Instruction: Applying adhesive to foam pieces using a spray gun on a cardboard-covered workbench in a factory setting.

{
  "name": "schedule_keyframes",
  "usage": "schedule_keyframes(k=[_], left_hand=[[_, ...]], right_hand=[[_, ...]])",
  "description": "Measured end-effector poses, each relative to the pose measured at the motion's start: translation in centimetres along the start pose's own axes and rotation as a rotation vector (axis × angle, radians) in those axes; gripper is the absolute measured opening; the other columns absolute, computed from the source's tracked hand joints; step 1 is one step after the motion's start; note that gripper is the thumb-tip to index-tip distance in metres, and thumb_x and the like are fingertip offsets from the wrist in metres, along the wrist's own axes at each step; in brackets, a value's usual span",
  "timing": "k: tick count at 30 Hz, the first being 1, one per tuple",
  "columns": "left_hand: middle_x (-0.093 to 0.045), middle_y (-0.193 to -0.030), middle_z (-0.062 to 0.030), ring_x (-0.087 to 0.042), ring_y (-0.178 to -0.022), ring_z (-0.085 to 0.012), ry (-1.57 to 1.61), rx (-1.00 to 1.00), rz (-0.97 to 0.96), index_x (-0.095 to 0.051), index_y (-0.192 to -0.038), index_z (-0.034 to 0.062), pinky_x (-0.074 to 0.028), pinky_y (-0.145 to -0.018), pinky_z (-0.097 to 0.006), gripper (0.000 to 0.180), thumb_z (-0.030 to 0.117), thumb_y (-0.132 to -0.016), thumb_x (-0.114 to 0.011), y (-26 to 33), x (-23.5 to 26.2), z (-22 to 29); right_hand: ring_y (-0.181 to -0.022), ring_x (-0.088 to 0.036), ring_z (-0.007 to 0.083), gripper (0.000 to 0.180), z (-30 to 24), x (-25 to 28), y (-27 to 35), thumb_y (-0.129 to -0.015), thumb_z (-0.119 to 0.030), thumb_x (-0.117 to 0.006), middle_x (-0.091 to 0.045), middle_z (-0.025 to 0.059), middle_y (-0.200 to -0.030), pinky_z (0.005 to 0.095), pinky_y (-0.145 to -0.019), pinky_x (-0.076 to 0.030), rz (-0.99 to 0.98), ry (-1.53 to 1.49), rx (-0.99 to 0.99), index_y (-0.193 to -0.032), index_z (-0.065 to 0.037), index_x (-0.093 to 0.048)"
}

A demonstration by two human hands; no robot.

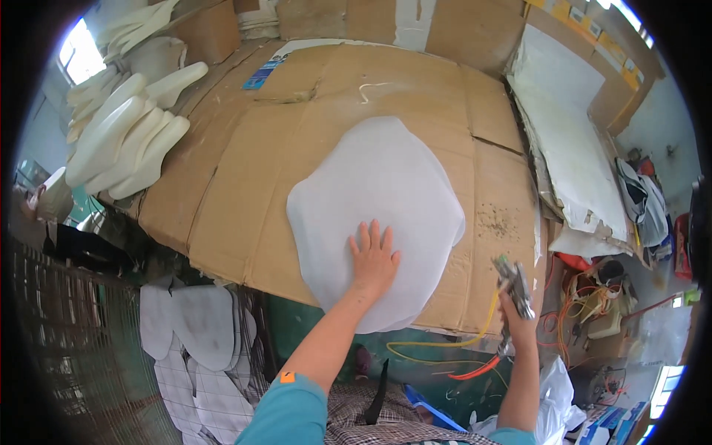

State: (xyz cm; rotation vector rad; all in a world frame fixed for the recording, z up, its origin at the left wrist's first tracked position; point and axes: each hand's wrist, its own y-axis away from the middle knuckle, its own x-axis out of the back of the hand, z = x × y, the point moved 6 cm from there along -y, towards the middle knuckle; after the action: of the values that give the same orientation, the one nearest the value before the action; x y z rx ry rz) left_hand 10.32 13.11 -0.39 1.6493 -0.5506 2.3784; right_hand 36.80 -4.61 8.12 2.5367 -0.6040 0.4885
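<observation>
A large pale grey-white sheet (378,185), roughly rounded with blunt corners, lies flat on the cardboard-covered table and overhangs its near edge. My left hand (373,261) rests palm down on its lower middle, fingers spread. To the right of the sheet, my right hand (517,315) is wrapped around a silver metal spray gun (516,285), held upright near the table's right front corner. A yellow hose (445,345) and an orange hose (475,368) run near its lower end. The spray gun does not touch the sheet.
Several cream moulded foam pieces (126,133) are piled at the left of the cardboard (245,185). Grey-white panels (204,326) rest on a wire rack below left. Tangled hoses (578,304) hang on the right, beside a white-covered surface (567,141). Dark specks dot the cardboard.
</observation>
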Motion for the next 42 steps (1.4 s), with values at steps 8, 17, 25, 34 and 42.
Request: schedule_keyframes(k=[8, 17, 25, 34, 42], left_hand=[[-0.03, -0.135, -0.024, -0.023, -0.126, -0.0416, 0.438, 0.148, 0.41, -0.031, -0.13, 0.0024, -0.017, -0.104, -0.051, 0.059, 0.022, -0.08, -0.056, -1.4, 1.4, -2.1], [-0.043, -0.122, -0.0218, -0.039, -0.115, -0.0365, 0.29, 0.651, 0.473, -0.042, -0.119, -0.0027, -0.029, -0.099, -0.042, 0.049, 0.01, -0.075, -0.059, 17.5, 10.4, -22.0], [-0.043, -0.121, -0.0215, -0.039, -0.114, -0.0364, 0.226, 0.907, 0.374, -0.045, -0.115, -0.0027, -0.03, -0.098, -0.042, 0.049, 0.009, -0.07, -0.06, 27.6, 8.7, -25.3], [-0.041, -0.125, -0.0178, -0.036, -0.119, -0.0323, 0.442, 0.768, 0.275, -0.047, -0.116, 0.0027, -0.03, -0.1, -0.039, 0.048, 0.009, -0.07, -0.06, 24.6, 7.7, -21.2], [-0.039, -0.127, -0.0169, -0.036, -0.119, -0.0315, 0.453, 0.783, 0.146, -0.048, -0.115, 0.0033, -0.03, -0.1, -0.038, 0.046, 0.011, -0.071, -0.06, 25.3, 6.9, -20.7]], right_hand=[[-0.083, -0.055, 0.0152, 0.059, -7.2, 1.8, 13.5, -0.079, -0.008, -0.059, -0.057, 0.008, -0.089, 0.0291, -0.077, -0.044, -0.327, -0.331, 0.298, -0.13, 0.003, -0.031], [-0.076, -0.055, 0.0131, 0.056, -8.3, 4.3, 16.8, -0.075, -0.005, -0.063, -0.057, 0.0069, -0.084, 0.0258, -0.07, -0.045, -0.136, -0.3, 0.346, -0.125, 0.004, -0.038], [-0.072, -0.058, 0.0143, 0.057, -8.1, 1.5, 21.3, -0.071, 0.0, -0.065, -0.058, 0.0079, -0.08, 0.0275, -0.065, -0.048, -0.367, -0.414, 0.357, -0.123, 0.003, -0.041], [-0.067, -0.057, 0.0173, 0.059, -7.9, 3.4, 25.6, -0.073, -0.009, -0.067, -0.057, 0.0094, -0.076, 0.0296, -0.063, -0.049, -0.117, -0.473, 0.39, -0.124, 0.004, -0.039], [-0.068, -0.058, 0.0161, 0.062, -6.6, 4.7, 28.4, -0.072, -0.012, -0.067, -0.057, 0.0091, -0.077, 0.0283, -0.062, -0.048, 0.076, -0.365, 0.344, -0.124, 0.005, -0.038]])
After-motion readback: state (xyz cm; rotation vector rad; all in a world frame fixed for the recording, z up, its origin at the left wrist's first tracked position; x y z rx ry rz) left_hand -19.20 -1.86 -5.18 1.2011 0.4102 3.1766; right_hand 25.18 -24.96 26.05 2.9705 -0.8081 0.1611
